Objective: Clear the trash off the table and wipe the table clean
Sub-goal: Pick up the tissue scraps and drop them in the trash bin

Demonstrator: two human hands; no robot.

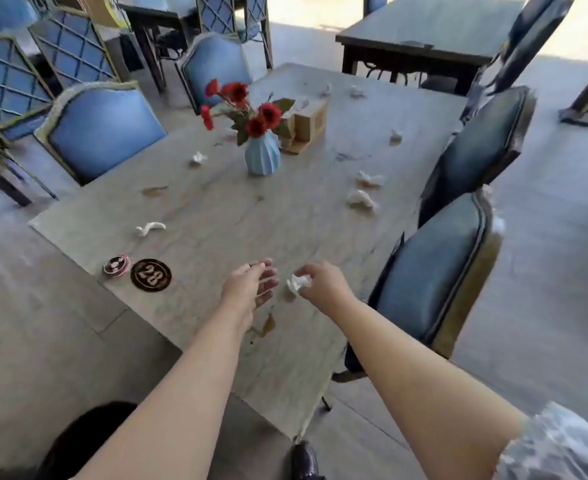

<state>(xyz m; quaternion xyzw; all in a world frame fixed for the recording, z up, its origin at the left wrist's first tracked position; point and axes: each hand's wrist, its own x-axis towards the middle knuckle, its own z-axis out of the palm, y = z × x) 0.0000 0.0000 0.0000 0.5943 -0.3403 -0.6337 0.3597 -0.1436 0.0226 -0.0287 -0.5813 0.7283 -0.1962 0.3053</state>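
Observation:
My right hand [322, 280] pinches a crumpled white tissue [297, 283] just above the grey table [216, 220], near its front end. My left hand [251, 285] hovers beside it with fingers relaxed, holding nothing. Several more crumpled tissues lie scattered on the table: one at the left [150, 228], one by the vase [198, 158], two at the right [362, 199] [368, 178], and smaller ones farther back [395, 135] [356, 92]. Brown stains mark the tabletop [154, 191] [268, 323].
A blue vase with red flowers [262, 152] and a wooden tissue box [306, 128] stand mid-table. A round "28" table marker [151, 274] and a small round disc [116, 265] lie near the left edge. Blue chairs [434, 271] [102, 129] flank both sides.

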